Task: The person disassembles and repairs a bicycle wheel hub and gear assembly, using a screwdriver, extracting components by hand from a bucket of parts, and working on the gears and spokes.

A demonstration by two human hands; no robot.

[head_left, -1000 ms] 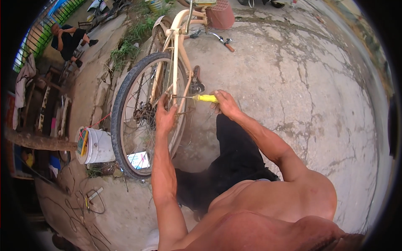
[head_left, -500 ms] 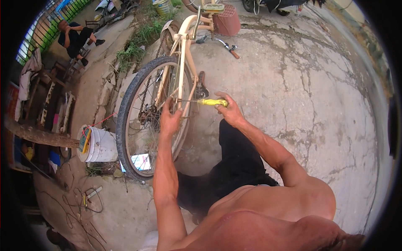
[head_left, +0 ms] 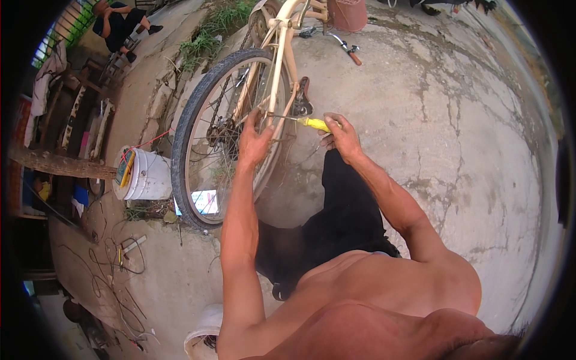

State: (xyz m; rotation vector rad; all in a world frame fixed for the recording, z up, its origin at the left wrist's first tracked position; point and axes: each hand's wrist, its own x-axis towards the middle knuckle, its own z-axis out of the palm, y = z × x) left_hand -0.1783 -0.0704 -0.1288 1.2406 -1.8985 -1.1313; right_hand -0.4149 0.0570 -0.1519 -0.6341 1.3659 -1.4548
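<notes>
In the head view, your left hand (head_left: 255,143) sits at about eleven o'clock from the picture's middle, fingers curled and pressed against the cream-painted metal bicycle frame (head_left: 277,72) where its thin stays meet the rear wheel; whether the fingers fully close round a stay you cannot tell from here. Your right hand (head_left: 342,137) lies at about twelve o'clock, just right of the left, fingers wrapped shut on the yellow plastic handle of a screwdriver (head_left: 313,123), whose slim metal shaft points toward nine o'clock and reaches the frame just beside your left fingertips. The black rubber-tyred spoked rear wheel (head_left: 198,120) stands tilted at ten o'clock, touching the cracked grey concrete ground (head_left: 468,138). A black bicycle saddle (head_left: 302,105) hangs between the frame and the screwdriver. At nine o'clock a white plastic bucket (head_left: 147,175) stands near the tyre. At the twelve o'clock rim a reddish-brown pot (head_left: 347,13) stands, and at eleven o'clock, well apart, another person in dark clothes (head_left: 120,21) sits.
</notes>
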